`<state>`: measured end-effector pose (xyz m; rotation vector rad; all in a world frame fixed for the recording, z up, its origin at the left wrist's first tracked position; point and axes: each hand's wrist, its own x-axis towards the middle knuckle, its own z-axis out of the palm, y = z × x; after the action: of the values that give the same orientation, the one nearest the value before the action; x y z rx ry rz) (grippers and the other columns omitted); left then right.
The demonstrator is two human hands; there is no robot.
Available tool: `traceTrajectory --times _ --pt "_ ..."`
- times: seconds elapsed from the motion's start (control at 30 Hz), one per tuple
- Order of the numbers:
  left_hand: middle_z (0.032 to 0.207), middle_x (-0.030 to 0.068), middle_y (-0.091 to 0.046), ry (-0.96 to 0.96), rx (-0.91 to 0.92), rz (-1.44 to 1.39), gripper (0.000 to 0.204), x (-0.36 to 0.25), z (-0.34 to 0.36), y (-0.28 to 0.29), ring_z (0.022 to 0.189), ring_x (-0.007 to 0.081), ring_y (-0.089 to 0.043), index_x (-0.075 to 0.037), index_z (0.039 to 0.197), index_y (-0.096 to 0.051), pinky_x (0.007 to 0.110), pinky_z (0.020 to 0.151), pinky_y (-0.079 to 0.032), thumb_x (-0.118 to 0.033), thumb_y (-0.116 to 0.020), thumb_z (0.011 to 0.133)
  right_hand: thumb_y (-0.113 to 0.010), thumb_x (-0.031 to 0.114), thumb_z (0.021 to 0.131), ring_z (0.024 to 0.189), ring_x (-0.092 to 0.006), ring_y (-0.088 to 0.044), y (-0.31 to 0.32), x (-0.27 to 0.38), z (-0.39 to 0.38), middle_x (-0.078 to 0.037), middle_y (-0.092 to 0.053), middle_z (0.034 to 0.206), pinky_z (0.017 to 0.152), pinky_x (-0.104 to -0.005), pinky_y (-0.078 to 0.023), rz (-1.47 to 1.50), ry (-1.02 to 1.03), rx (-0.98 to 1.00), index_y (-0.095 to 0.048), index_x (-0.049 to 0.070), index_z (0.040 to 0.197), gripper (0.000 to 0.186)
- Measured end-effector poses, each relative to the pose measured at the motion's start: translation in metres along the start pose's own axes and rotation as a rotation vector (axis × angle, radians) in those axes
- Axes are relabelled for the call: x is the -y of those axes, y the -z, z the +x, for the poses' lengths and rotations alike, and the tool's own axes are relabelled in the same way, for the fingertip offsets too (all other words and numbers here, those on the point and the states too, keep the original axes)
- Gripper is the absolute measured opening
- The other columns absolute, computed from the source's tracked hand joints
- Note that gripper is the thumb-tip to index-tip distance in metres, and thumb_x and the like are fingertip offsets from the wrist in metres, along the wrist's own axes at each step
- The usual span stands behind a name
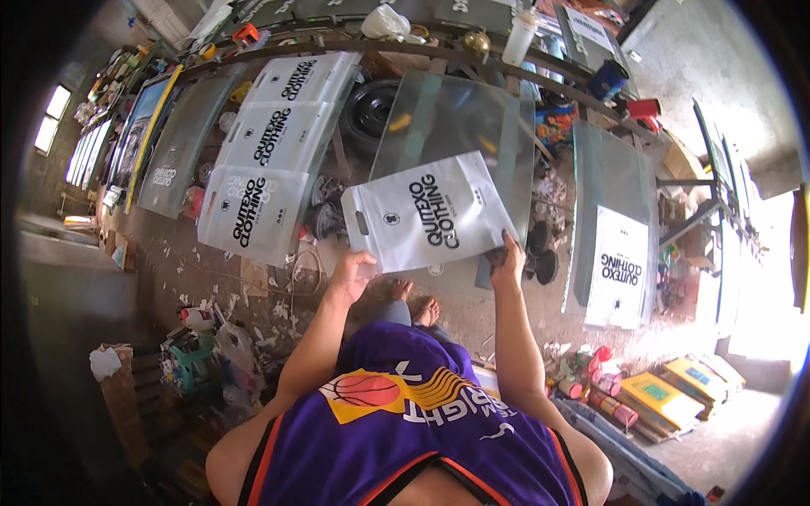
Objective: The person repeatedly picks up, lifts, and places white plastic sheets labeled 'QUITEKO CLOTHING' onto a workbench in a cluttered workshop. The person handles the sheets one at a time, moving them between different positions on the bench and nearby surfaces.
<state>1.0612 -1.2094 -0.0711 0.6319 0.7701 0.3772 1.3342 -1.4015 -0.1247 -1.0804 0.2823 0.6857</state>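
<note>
A white plastic bag (405, 211) with black print and a cut-out handle slot is stretched between my two hands. My left hand (351, 275) pinches its lower left corner, near the slot. At its lower right corner my right hand (508, 260) grips the edge, fingers closed. The bag is tilted above a glass panel (451, 114), covering part of it. To the left, several similar printed bags (253, 211) lie in a row along another glass panel. One more printed bag (618, 266) lies on the glass panel (595, 160) at the right.
A black wheel rim (371, 110) shows between the panels. A squeeze bottle (520, 38) and a blue can (607, 80) stand on the far ledge. Behind me are a green crate (190, 363) and yellow frames (662, 396). Paper scraps litter the floor.
</note>
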Motion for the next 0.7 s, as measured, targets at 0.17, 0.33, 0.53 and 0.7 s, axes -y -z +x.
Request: traceTrajectory --times 0.17,0.33,0.53,0.7 --pt "0.094 0.0081 -0.069 -0.176 -0.091 0.179 0.04 -0.023 0.003 -0.004 0.084 0.0215 -0.067 0.001 0.105 -0.064 0.033 0.073 -0.053 0.002 -0.059 0.066 -0.066 0.018 0.085 0.068 -0.0159 -0.061 0.021 0.015 0.022 -0.007 -0.065 0.088 0.061 -0.0308 -0.05 -0.471 0.241 -0.06 -0.065 -0.002 0.109 0.031" --pt "0.094 0.0071 -0.07 -0.323 0.022 0.149 0.045 -0.042 0.02 0.002 0.084 0.0177 -0.067 0.001 0.105 -0.068 0.03 0.079 -0.052 0.006 -0.057 0.062 -0.07 0.007 0.079 0.065 -0.0162 -0.062 -0.014 0.052 0.007 -0.009 -0.068 0.085 0.055 -0.0304 -0.049 -0.805 0.109 0.158 -0.067 -0.006 0.108 0.032" --pt "0.082 0.0053 -0.07 -0.298 0.127 0.111 0.04 -0.082 0.049 -0.024 0.069 0.0162 -0.065 0.0 0.09 -0.072 0.027 0.062 -0.05 0.004 -0.057 0.052 -0.071 0.004 0.077 0.067 -0.0168 -0.064 -0.037 0.079 0.019 -0.012 -0.07 0.083 0.057 -0.0297 -0.05 -0.955 -0.051 0.307 -0.069 -0.007 0.104 0.029" --pt "0.083 0.0057 -0.07 -0.286 0.108 0.115 0.041 -0.116 0.064 -0.042 0.071 0.0168 -0.066 0.001 0.091 -0.071 0.029 0.063 -0.052 0.005 -0.056 0.053 -0.071 0.006 0.078 0.067 -0.0148 -0.063 -0.072 0.113 0.016 -0.011 -0.07 0.08 0.058 -0.0286 -0.051 -1.14 0.234 0.348 -0.071 -0.006 0.098 0.023"
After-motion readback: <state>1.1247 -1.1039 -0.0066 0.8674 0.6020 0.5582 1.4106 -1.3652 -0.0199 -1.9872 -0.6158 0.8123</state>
